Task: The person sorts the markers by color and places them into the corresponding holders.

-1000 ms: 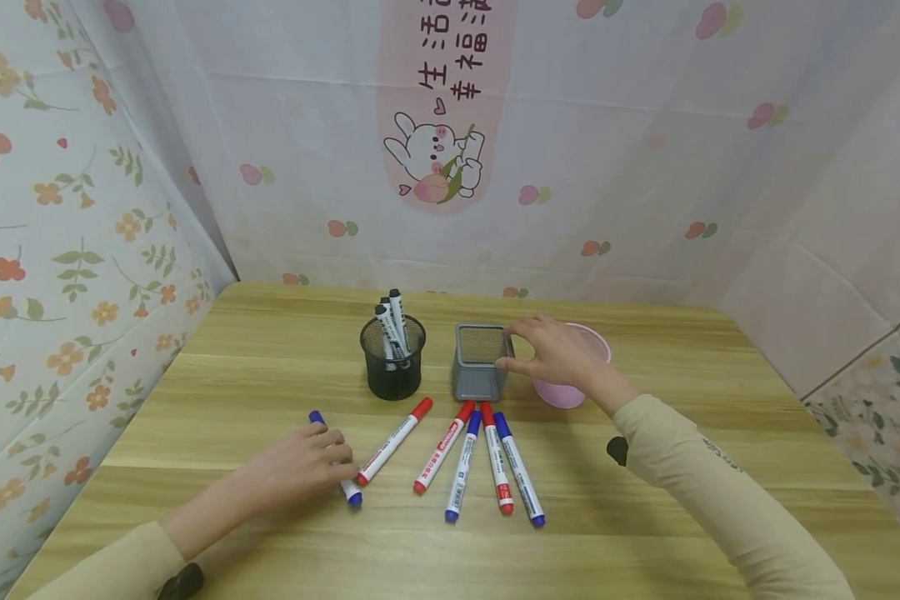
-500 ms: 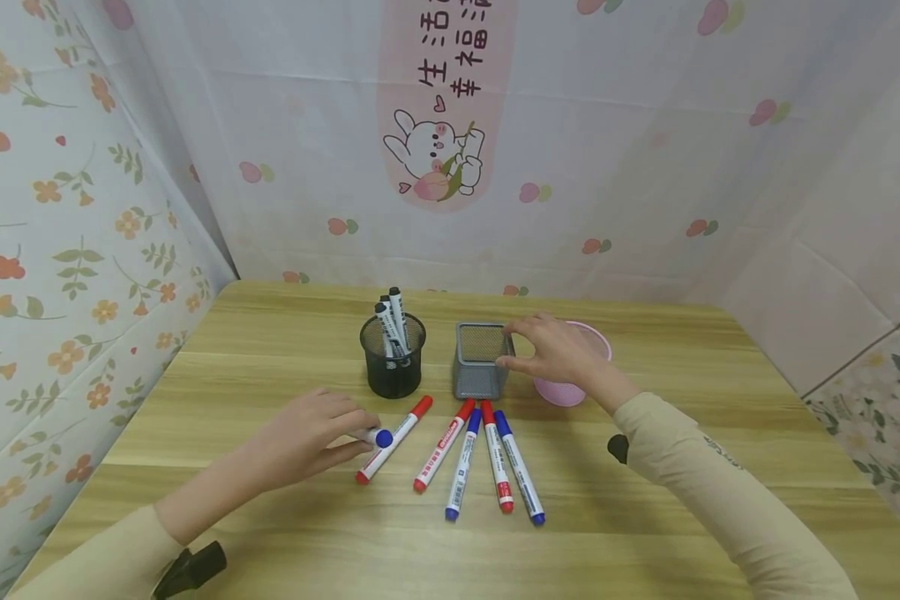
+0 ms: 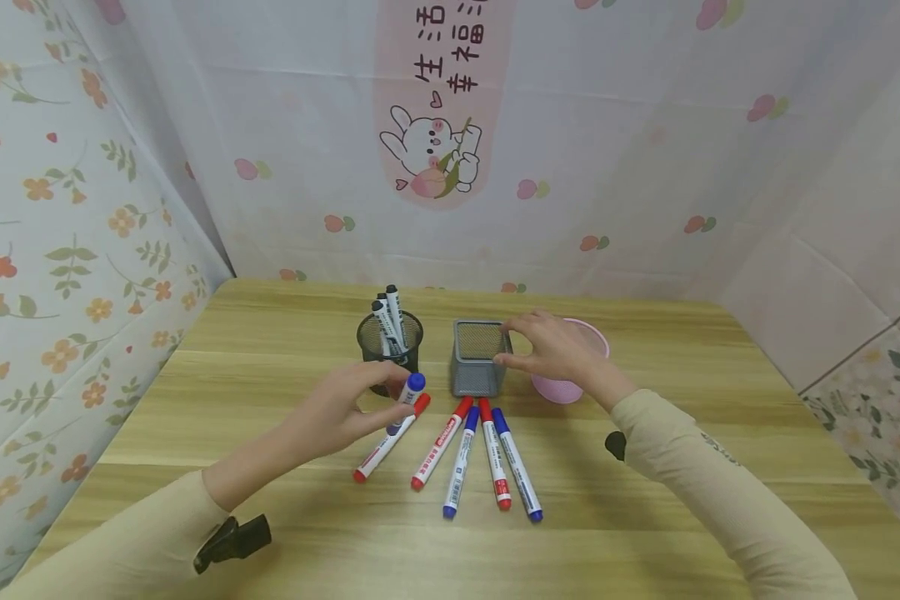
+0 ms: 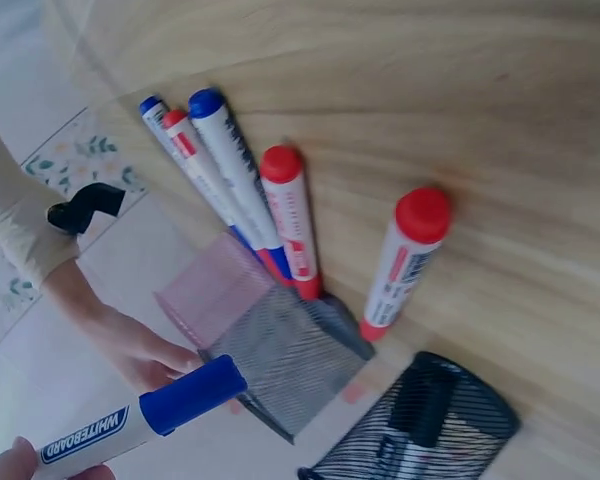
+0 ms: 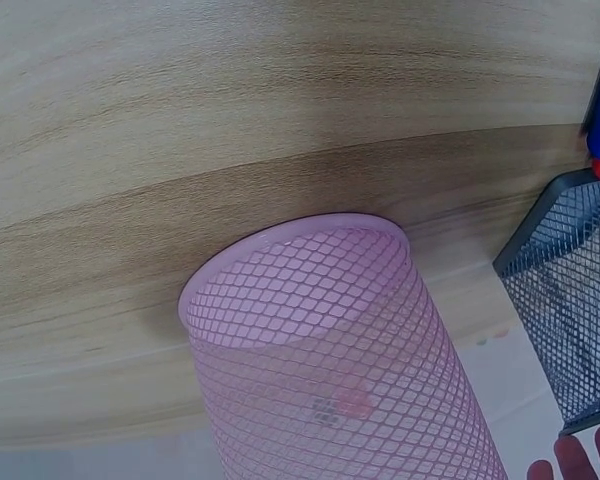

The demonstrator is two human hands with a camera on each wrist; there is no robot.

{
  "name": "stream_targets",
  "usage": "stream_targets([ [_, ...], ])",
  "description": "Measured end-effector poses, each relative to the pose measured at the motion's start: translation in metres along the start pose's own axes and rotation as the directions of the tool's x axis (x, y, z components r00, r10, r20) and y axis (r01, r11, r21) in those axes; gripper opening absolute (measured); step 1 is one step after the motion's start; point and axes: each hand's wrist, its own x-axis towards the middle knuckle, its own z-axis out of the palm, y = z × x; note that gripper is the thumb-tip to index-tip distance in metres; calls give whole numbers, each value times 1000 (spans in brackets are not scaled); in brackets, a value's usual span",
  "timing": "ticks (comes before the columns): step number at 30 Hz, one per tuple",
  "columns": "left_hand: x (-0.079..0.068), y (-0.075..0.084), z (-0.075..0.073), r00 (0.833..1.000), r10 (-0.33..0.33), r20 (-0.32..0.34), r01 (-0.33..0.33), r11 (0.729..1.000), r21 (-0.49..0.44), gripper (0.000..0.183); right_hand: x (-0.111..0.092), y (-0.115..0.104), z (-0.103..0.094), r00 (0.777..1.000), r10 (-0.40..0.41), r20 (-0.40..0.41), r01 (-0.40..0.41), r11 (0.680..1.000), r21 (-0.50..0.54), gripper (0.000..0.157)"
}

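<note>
My left hand (image 3: 345, 408) pinches a blue whiteboard marker (image 3: 407, 402) between thumb and fingers, tilted with one blue end up, above the table and in front of the black round mesh pen holder (image 3: 390, 360). In the left wrist view, the lettered barrel and blue end of this marker (image 4: 130, 425) show near the fingertips. My right hand (image 3: 551, 346) holds the right side of the grey square mesh pen holder (image 3: 476, 375), thumb toward the front and fingers toward the back. Behind that hand stands a pink round mesh pen holder (image 5: 330, 370), partly hidden in the head view.
Several markers lie on the wooden table (image 3: 270, 325): a red one (image 3: 378, 457) at the left, then a red marker (image 3: 441, 446), a blue marker (image 3: 461, 462), a red one (image 3: 495, 454) and a blue one (image 3: 517, 462). Black-capped markers (image 3: 392, 321) stand in the black holder.
My left hand has picked the blue marker up from the table's left side, turned it more upright and carried it right toward the pen holders. The right hand stays at the grey holder.
</note>
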Motion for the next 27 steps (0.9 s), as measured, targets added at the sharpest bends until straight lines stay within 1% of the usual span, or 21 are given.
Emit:
stream_targets([
  [2,6,0,2,1000,-10,-5,10,1000,-23,23,0,-1,0,1000,3,2,-3,1000,-2,57],
  [5,15,0,4,1000,-5,-19,4,999,-45,24,0,-2,0,1000,6,1,-6,1000,-4,56],
  [10,30,-2,5,998,3,-67,-8,997,-78,25,0,-3,-1,1000,16,3,-16,1000,-8,55],
  [13,40,-3,4,996,-15,-83,8,996,-87,25,0,-3,-2,1000,19,9,-19,1000,-9,55],
  [21,61,-4,3,993,-84,-86,73,990,-121,24,0,-2,-1,1000,20,7,-20,1000,-1,55],
  [27,73,-9,4,992,-91,-91,77,987,-140,23,0,-1,-2,1000,18,4,-18,1000,-3,55],
])
